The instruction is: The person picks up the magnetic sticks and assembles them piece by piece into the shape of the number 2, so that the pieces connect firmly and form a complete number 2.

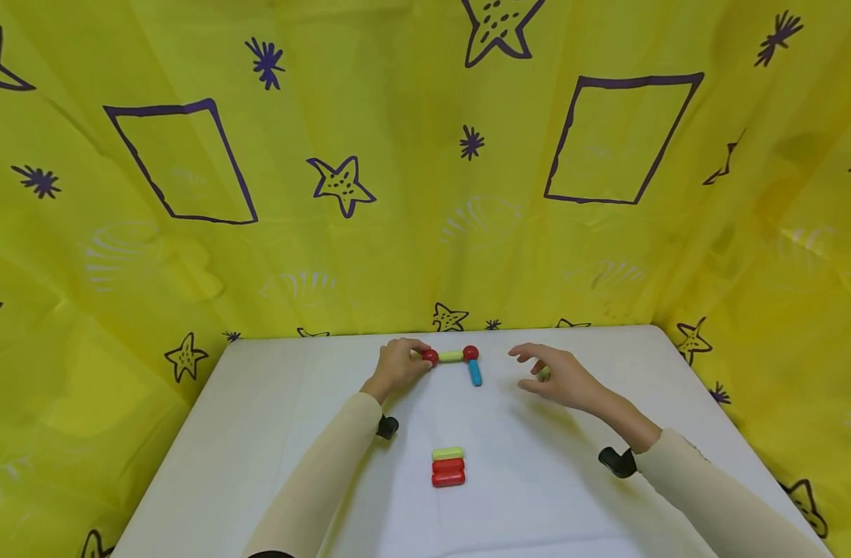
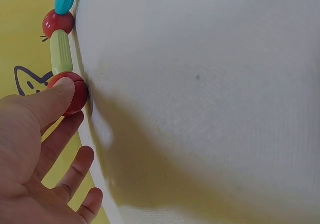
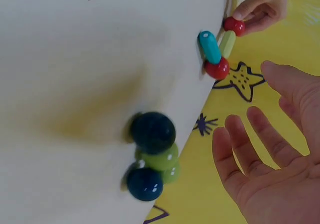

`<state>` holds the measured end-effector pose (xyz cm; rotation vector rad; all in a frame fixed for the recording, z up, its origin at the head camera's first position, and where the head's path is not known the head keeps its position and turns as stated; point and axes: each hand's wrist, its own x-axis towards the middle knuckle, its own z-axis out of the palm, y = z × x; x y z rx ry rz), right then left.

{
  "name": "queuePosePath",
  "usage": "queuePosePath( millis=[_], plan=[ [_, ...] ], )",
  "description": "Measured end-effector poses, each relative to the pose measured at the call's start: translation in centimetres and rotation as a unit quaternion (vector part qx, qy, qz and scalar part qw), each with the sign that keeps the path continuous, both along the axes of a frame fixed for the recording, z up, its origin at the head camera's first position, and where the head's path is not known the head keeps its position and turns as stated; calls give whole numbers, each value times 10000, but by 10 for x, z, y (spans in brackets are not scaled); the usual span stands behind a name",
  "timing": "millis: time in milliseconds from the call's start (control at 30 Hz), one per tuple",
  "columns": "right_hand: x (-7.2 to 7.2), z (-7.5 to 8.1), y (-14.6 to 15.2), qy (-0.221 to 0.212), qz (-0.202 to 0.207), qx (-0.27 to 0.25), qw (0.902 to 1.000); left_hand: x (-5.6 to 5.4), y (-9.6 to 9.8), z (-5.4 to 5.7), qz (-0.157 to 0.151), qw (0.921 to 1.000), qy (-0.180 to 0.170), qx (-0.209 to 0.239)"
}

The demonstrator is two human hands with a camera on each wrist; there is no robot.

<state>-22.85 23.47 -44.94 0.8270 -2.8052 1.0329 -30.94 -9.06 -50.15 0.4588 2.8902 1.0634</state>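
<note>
My left hand (image 1: 397,364) pinches a red ball (image 2: 75,94) between thumb and fingertip at the back of the table. From that ball a pale green stick (image 1: 451,356) runs to a second red ball (image 1: 470,353), where a blue stick (image 1: 475,373) points towards me. My right hand (image 1: 565,378) hovers to the right of this chain, fingers spread and slightly bent, holding nothing. Near it, in the right wrist view, sit a dark blue ball (image 3: 153,133), another dark blue ball (image 3: 145,184) and green balls (image 3: 162,159); my hand mostly hides these in the head view.
Nearer me on the white table (image 1: 530,496), a pale green stick (image 1: 447,453) lies alongside red sticks (image 1: 449,473). A yellow sheet (image 1: 397,256) with drawn stars and shapes stands behind the table and along its sides.
</note>
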Motion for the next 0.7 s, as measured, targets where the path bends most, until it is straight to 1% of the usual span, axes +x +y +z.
queuePosePath(
  millis=[133,267,367,533,700],
  plan=[
    [8,-2,16,136,-143,-30,9998,1,0,2,48,10000,-63,12],
    [14,-6,30,247,-201,-192,9993,1,0,2,52,9999,-43,-74],
    [18,-10,37,193,-226,-282,9992,1,-1,2,38,9999,-3,-104],
    [20,-17,45,140,-339,-240,9990,-1,-1,0,32,10000,31,-67],
    [22,-25,48,110,-556,-156,9983,-2,0,-2,-10,9999,35,-111]
  ],
)
